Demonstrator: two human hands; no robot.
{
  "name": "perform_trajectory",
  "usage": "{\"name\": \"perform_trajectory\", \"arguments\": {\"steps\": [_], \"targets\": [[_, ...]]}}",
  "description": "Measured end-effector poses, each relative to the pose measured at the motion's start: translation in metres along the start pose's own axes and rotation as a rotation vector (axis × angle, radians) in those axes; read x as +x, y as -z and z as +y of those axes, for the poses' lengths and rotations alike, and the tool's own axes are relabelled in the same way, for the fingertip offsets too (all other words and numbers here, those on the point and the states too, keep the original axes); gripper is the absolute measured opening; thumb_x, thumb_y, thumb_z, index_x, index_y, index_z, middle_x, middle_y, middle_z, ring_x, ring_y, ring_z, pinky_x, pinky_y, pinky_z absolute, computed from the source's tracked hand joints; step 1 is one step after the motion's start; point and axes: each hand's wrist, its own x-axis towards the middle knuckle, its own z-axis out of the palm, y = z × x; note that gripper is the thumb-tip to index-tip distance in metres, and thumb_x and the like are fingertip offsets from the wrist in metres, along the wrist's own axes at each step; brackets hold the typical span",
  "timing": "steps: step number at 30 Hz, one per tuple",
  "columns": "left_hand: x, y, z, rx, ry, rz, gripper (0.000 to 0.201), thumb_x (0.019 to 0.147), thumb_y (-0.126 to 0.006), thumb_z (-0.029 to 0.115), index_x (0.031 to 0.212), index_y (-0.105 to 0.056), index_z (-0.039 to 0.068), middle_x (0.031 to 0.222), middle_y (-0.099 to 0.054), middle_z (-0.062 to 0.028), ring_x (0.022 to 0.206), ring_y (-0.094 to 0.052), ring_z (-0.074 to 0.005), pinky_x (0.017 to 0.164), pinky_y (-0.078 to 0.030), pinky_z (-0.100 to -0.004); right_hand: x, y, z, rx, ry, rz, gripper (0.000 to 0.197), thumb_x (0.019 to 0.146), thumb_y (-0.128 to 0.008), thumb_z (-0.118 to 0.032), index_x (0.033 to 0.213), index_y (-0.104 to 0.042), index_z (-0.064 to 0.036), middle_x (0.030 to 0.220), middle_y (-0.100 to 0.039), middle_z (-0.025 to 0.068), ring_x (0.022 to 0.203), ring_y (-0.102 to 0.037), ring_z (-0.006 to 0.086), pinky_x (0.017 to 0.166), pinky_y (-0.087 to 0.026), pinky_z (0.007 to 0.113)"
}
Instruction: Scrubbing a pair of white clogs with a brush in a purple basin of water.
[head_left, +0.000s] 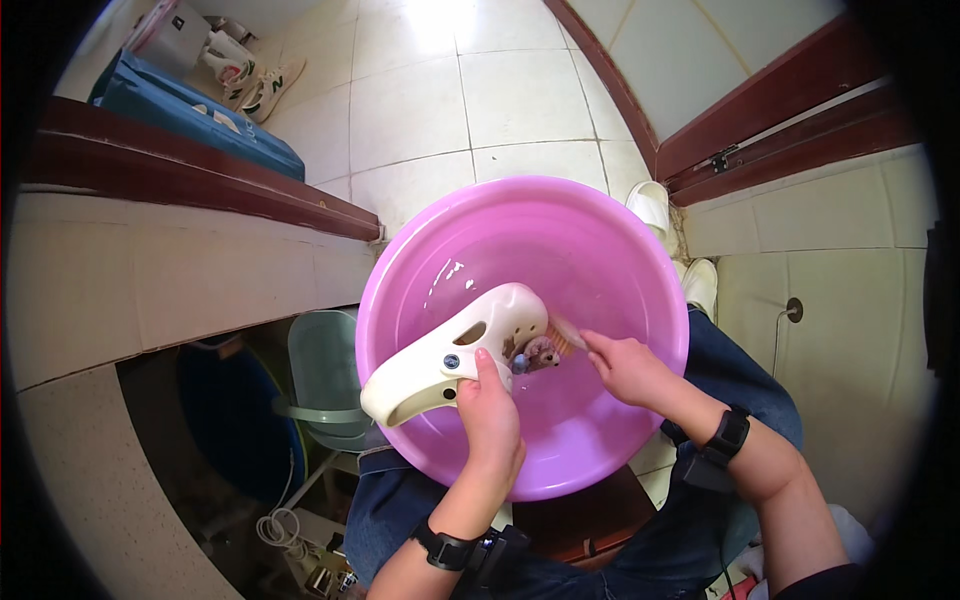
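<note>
White clog (425, 356), tilted over a pink basin (610, 260), heel end to the near L, toe to the far R. The L hand (490, 420) has it clenched along the near side, thumb by the strap rivet, other fingers mostly hidden underneath. The R hand (632, 372) has its fingers closed on a brush (568, 335), bristles just beside a cluster of small charms (538, 354) at the toe; actual contact can't be made out. Shoe looks like moulded foam: prob. light, springy & hard to damage, w/ the heel strap likely bending more than the thicker toe. Glints on the basin's L wall hint at wet, tho water depth can't be told; a damp shoe would turn slick, so a firm hold is called for. Best spot, by the look of it: the side wall nr the rivet, abt where the thumb sits. Charms are prob. the weak pts, liable to pop off, so no gripping there.
</note>
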Motion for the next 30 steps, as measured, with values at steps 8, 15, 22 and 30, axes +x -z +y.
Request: {"name": "perform_trajectory", "arguments": {"steps": [8,15,22,30], "targets": [[-0.002,-0.001,-0.003,0.042,-0.117,-0.024,0.035,0.100,-0.040,0.022,0.119,-0.049,-0.005,0.115,-0.056,-0.0102,0.103,-0.053,-0.0141,0.088,-0.041,-0.0280,-0.009,0.009,-0.044,0.312,0.294,0.335,0.049,0.087,-0.051,-0.014,0.136,-0.042,-0.0133,0.079,-0.060,0.0207,0.067,-0.058,0.0413,0.065,-0.048,0.048],[-0.002,0.000,-0.007,0.009,-0.022,-0.037,0.033,0.100,-0.039,0.022,0.116,-0.050,-0.005,0.111,-0.057,-0.0086,0.100,-0.053,-0.0131,0.086,-0.041,-0.0282,-0.012,0.009,-0.046,-0.040,0.230,0.293,0.056,0.084,-0.055,-0.007,0.137,-0.042,-0.0171,0.067,-0.053,0.0143,0.060,-0.055,0.0322,0.056,-0.045,0.042],[-0.002,-0.001,-0.007,0.047,-0.001,-0.035,0.035,0.099,-0.039,0.022,0.115,-0.052,-0.006,0.108,-0.059,-0.0096,0.095,-0.055,-0.0129,0.083,-0.043,-0.0282,-0.009,0.013,-0.049,-0.056,0.246,0.272,0.053,0.083,-0.056,-0.010,0.134,-0.046,-0.0219,0.067,-0.054,0.0131,0.058,-0.056,0.0313,0.054,-0.046,0.043],[0.004,0.005,-0.012,0.119,0.000,-0.090,0.032,0.097,-0.047,0.023,0.109,-0.057,-0.005,0.103,-0.061,-0.0083,0.092,-0.055,-0.0110,0.081,-0.043,-0.0264,0.006,0.001,-0.022,-0.110,0.070,0.274,0.048,0.088,-0.050,-0.012,0.135,-0.041,-0.0149,0.080,-0.058,0.0210,0.070,-0.058,0.0391,0.064,-0.047,0.049]]}}
